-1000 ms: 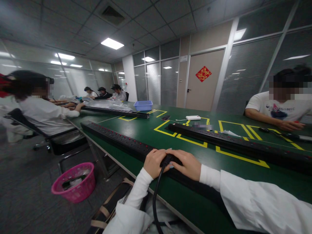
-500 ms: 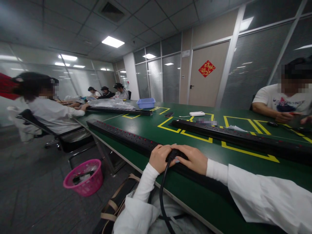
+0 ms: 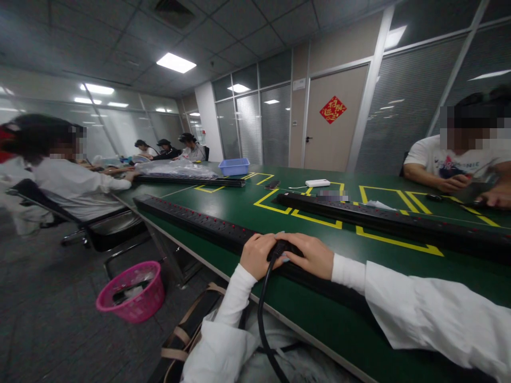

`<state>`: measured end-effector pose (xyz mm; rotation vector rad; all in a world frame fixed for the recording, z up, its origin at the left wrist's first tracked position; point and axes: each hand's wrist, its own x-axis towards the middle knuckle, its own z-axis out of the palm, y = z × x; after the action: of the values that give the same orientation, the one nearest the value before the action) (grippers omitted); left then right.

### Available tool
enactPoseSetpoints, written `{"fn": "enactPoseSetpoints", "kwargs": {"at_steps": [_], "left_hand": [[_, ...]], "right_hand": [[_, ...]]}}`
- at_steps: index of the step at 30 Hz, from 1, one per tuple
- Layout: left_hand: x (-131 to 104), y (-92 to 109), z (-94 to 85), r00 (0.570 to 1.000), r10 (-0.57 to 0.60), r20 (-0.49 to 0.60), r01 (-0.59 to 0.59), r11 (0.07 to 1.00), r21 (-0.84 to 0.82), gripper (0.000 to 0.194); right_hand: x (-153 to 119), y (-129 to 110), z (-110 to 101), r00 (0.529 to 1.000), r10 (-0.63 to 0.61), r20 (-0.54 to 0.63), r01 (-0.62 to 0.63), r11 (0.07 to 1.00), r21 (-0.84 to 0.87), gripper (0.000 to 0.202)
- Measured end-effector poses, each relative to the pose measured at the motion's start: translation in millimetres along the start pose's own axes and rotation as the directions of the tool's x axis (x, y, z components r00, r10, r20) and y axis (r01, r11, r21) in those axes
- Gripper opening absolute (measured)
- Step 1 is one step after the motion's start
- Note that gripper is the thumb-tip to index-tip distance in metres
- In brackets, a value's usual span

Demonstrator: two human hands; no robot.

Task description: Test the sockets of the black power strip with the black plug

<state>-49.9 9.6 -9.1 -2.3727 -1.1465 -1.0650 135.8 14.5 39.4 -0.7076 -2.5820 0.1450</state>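
Your left hand (image 3: 257,256) and right hand (image 3: 313,256) haven't shifted, fingers closed round the cable head (image 3: 278,249); strip (image 3: 199,219) still along the worktop's near edge (image 3: 315,344); no visible progress.

Near power strip (image 3: 207,223) on the tabletop (image 3: 231,206)
Behind it, rightward, lies a second strip (image 3: 383,217); farther behind, a tub (image 3: 233,168); on the floor before its left end, a basket (image 3: 148,303).

A long black strip (image 3: 199,219), dotted red, lies along the near edge of the bench (image 3: 229,205). A black cable (image 3: 261,311) curves down nearside.
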Motion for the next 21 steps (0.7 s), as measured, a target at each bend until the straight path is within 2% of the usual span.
{"fn": "enactPoseSetpoints", "kwargs": {"at_steps": [21], "left_hand": [[0.7, -1.1, 0.1, 1.000, 0.018, -0.008, -0.018, 1.000, 0.024, 0.033]], "right_hand": [[0.0, -0.1, 0.8, 1.000, 0.003, 0.006, -0.003, 1.000, 0.009, 0.038]]}}
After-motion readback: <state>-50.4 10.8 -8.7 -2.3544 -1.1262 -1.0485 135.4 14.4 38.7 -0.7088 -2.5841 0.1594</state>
